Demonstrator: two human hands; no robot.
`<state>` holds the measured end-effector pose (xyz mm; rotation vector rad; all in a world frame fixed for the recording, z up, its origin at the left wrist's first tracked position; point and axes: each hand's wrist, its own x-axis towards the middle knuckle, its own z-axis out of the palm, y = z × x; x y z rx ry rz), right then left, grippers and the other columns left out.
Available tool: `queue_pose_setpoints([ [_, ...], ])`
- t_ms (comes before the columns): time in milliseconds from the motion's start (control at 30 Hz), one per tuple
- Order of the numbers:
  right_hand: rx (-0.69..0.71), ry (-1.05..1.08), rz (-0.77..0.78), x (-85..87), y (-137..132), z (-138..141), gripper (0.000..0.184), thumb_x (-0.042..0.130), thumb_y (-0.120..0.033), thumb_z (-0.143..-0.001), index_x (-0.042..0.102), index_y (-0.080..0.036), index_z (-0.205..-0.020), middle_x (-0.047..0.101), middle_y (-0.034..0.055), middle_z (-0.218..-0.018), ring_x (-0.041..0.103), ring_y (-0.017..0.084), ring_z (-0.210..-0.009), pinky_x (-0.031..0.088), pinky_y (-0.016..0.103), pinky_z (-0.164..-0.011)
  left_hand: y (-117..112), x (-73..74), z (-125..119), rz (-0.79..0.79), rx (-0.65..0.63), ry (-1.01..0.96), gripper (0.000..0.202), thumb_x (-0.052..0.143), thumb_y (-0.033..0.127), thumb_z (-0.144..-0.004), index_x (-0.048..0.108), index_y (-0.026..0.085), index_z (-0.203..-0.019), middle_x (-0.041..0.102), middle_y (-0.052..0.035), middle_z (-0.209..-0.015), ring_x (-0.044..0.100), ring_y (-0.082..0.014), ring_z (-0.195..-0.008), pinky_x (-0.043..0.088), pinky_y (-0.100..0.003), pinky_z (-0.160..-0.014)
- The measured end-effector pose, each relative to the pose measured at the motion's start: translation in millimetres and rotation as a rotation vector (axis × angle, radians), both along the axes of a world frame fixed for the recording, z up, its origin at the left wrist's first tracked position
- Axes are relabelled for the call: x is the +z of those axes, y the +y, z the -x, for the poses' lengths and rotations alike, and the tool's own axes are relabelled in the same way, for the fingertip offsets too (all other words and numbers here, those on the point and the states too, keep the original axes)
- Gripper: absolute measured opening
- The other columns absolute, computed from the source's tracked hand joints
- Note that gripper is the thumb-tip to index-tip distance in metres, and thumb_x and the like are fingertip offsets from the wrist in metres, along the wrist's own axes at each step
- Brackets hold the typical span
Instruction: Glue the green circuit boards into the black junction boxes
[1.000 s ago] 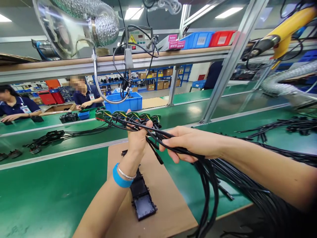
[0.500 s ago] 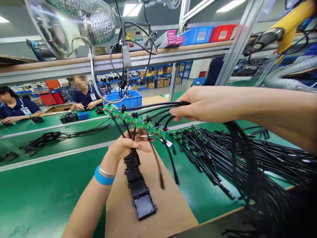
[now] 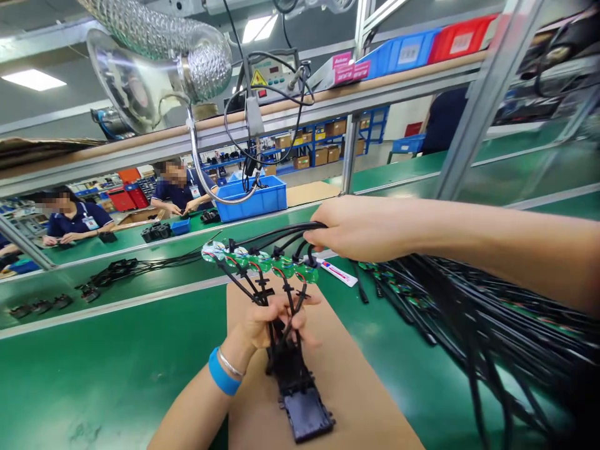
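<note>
A row of small green circuit boards with coloured wires hangs above the cardboard. My right hand is closed round the long black cables on their far side, and the cable tails drop to the right. Below the boards, my left hand has its fingers round the short black leads, gathered together, with some fingers stretched outward. Under that hand, black plastic housings lie in a line, the farther ones partly hidden by hand and leads.
Cardboard lies on the green bench. A white glue-like tube is beside the boards. A heap of cabled boards covers the right side. A blue bin stands behind; two co-workers sit at the far left.
Short leads that hung loose to the right are now drawn together at my left hand. The boards have come lower, and the white tube shows more fully. The head view has shifted.
</note>
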<state>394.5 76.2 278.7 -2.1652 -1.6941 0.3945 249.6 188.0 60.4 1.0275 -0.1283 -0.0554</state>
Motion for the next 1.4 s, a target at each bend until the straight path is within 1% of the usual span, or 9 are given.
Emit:
queue_pose_setpoints([
  [167, 0.135, -0.138, 0.095, -4.5, 9, -2, 0.043, 0.059, -0.019, -0.084, 0.047, -0.017, -0.044, 0.040, -0.0020, -0.038, 0.026, 0.004, -0.032, 0.014, 0.023, -0.033, 32, -5.8, 25, -0.264, -0.033, 0.134, 0.064, 0.062, 0.053, -0.070, 0.058, 0.010, -0.118, 0.033, 0.0027, -0.069, 0.043, -0.0072, -0.043, 0.039, -0.023, -0.041],
  [400, 0.006, -0.083, 0.319, 0.9, -21, -36, 0.015, 0.074, -0.018, -0.070, 0.065, -0.010, -0.062, 0.052, -0.0059, -0.046, 0.040, 0.002, -0.039, 0.021, 0.016, -0.039, 65, 39.7, 87, -0.875, 0.050, 0.304, 0.047, 0.056, 0.048, -0.077, 0.056, 0.013, -0.109, 0.040, -0.0007, -0.076, 0.035, -0.0084, -0.056, 0.031, -0.024, -0.051],
  [667, 0.024, -0.318, 0.312, -154.6, -110, -159, 0.026, 0.066, 0.006, -0.052, 0.064, -0.021, -0.051, 0.057, 0.0028, -0.047, 0.055, 0.016, -0.042, 0.029, 0.024, -0.041, 17, 4.4, 92, -1.512, 0.250, 0.488, 0.045, 0.046, 0.002, -0.065, 0.036, 0.014, -0.108, 0.053, -0.0120, -0.095, 0.053, -0.0277, -0.081, 0.037, -0.036, -0.068],
  [767, 0.064, -0.107, 0.132, -194.3, -72, -114, 0.038, 0.082, -0.017, -0.054, 0.074, -0.016, -0.092, 0.069, 0.0178, -0.092, 0.067, 0.033, -0.082, 0.052, 0.037, -0.066, 7, -16.3, 80, -1.572, 0.212, 0.523, 0.046, 0.043, -0.001, -0.064, 0.038, 0.012, -0.107, 0.054, -0.0159, -0.097, 0.055, -0.0306, -0.085, 0.042, -0.041, -0.071],
  [867, 0.271, 0.124, 0.071, -210.9, -3, -48, 0.059, 0.058, -0.048, -0.085, 0.051, -0.018, -0.135, 0.052, 0.0151, -0.135, 0.049, 0.030, -0.125, 0.041, 0.044, -0.101, 12, -20.5, 80, -1.558, 0.197, 0.508, 0.049, 0.048, 0.001, -0.064, 0.040, 0.013, -0.112, 0.051, -0.0184, -0.112, 0.052, -0.0303, -0.101, 0.043, -0.041, -0.084],
  [967, 0.430, 0.344, 0.075, -223.2, 45, -11, 0.032, 0.053, -0.041, -0.088, 0.063, -0.015, -0.104, 0.064, 0.0098, -0.106, 0.058, 0.022, -0.098, 0.046, 0.036, -0.088, 27, -16.1, 84, -1.357, 0.161, 0.454, 0.066, 0.070, 0.022, -0.064, 0.040, 0.015, -0.122, 0.050, -0.0139, -0.122, 0.050, -0.0274, -0.108, 0.043, -0.036, -0.090],
  [1067, 0.489, 0.354, 0.076, -236.7, 59, -9, 0.020, 0.053, -0.032, -0.087, 0.062, -0.014, -0.087, 0.059, 0.0056, -0.089, 0.055, 0.017, -0.083, 0.044, 0.031, -0.076, 44, -17.3, 79, -1.227, 0.233, 0.499, 0.030, 0.056, 0.043, -0.083, 0.056, 0.017, -0.098, 0.060, -0.0028, -0.093, 0.055, -0.0176, -0.082, 0.043, -0.027, -0.071],
  [1267, 0.334, 0.354, 0.034, -256.5, 67, -37, 0.036, 0.063, -0.040, -0.084, 0.057, -0.018, -0.112, 0.058, 0.0079, -0.104, 0.055, 0.020, -0.094, 0.043, 0.034, -0.082, 72, -40.2, 52, -1.378, 0.506, 0.614, 0.026, 0.038, 0.033, -0.096, 0.057, 0.018, -0.086, 0.062, -0.0012, -0.079, 0.056, -0.0160, -0.073, 0.037, -0.026, -0.065],
  [1400, 0.194, 0.265, 0.055, -275.5, 75, -51, 0.017, 0.052, -0.032, -0.090, 0.054, -0.016, -0.092, 0.061, 0.0061, -0.088, 0.056, 0.018, -0.080, 0.043, 0.032, -0.073, 84, -61.7, 39, -1.528, 0.538, 0.609, 0.022, 0.039, 0.029, -0.096, 0.057, 0.018, -0.091, 0.064, -0.0040, -0.090, 0.059, -0.0188, -0.082, 0.040, -0.028, -0.072],
])
